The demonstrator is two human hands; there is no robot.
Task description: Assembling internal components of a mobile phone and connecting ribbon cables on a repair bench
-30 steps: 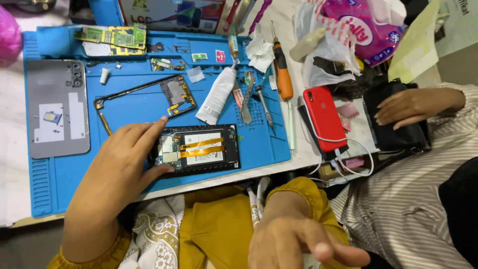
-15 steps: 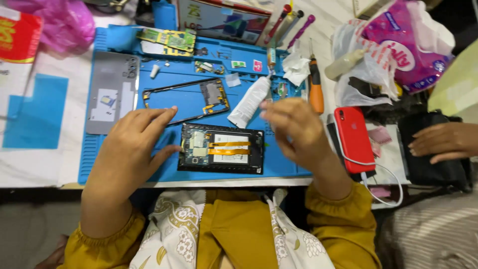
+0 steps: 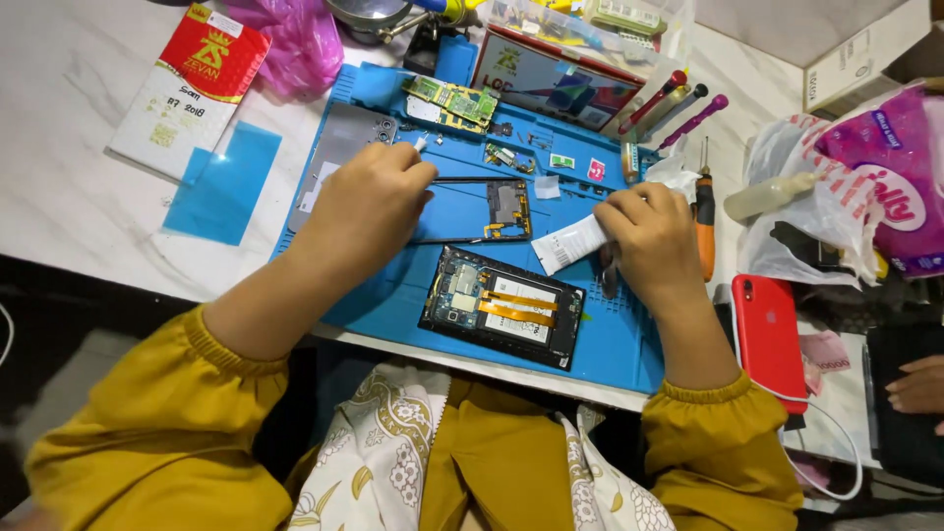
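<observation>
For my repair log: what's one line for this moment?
left hand: on thin black phone frame | right hand: on white glue tube | opened black phone: untouched, blue mat

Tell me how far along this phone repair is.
Done: the opened phone lies on the blue mat, its back cover and circuit board set aside. In hand: right hand on the white tube; left hand by the frame. Left: reassembly.
</observation>
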